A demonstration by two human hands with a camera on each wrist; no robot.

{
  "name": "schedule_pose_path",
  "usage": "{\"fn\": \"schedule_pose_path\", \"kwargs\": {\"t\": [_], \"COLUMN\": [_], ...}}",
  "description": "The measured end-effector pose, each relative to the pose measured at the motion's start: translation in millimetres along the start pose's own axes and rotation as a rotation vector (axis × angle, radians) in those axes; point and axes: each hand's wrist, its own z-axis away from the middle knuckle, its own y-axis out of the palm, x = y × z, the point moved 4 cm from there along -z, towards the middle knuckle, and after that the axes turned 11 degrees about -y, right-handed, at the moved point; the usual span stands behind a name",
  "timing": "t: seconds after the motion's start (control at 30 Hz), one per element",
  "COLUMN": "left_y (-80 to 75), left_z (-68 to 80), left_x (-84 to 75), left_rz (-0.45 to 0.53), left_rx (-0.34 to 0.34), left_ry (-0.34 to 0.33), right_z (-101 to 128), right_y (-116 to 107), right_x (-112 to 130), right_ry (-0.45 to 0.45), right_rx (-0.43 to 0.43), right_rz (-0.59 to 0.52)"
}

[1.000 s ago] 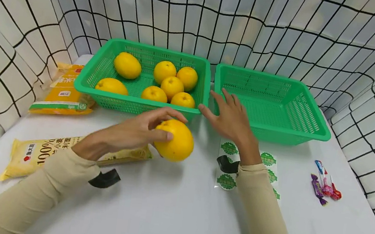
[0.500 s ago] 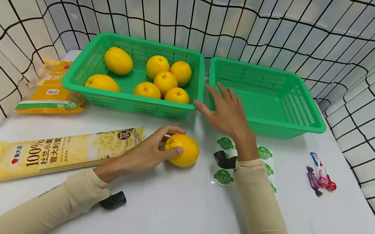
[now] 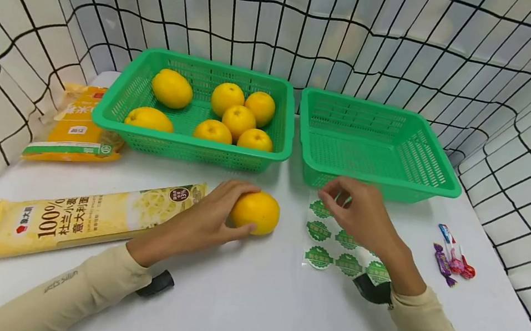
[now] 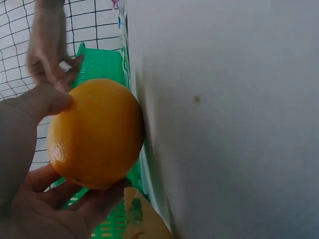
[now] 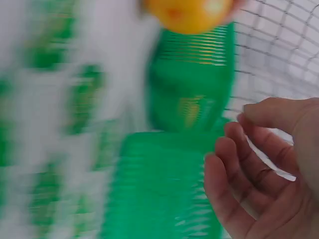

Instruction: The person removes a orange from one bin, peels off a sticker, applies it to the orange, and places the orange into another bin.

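In the middle of the frame, the left hand [image 3: 216, 214] curls round one yellow fruit [image 3: 259, 213]. Beside it, the right hand [image 3: 365, 215], fingers bent, hides part of one sticker sheet [image 3: 346, 264]; I can't tell if it pinches anything. Up top, two green baskets [image 3: 188, 143]; the left one has seven more fruits [image 3: 238, 121].

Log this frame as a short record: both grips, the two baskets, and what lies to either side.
Left grip: curled around an orange
Right grip: over the sticker sheet, fingers curled; whether it holds anything is unclear
Left basket: five round oranges, two oval yellow fruits
Right basket: behind the sticker sheet
Far left: spaghetti packet, plastic bag
Far right: wrapped candies
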Motion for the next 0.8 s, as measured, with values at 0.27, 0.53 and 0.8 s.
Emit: {"fn": "schedule_pose_path", "kwargs": {"t": [0.27,0.53,0.8], "left_y": [4.5,-4.2,-9.7], "left_z": [-13.2,-7.5,-15.4], "left_x": [7.0,6.9,4.7], "left_rz": [0.159,0.075,0.160], "left_rx": [0.050,0.117,0.155], "left_ry": [-0.088,-0.089,-0.042], "right_z": [31.0,35.4,29.3], "right_y": [26.8,38.3,34.1], "right_x": [-39.3,-46.7,-59.7], "right_ry": [0.149,0.205,0.316], "right_rx": [0.116,0.208,0.239], "right_rz": [0.043,0.017,-0.091]}}
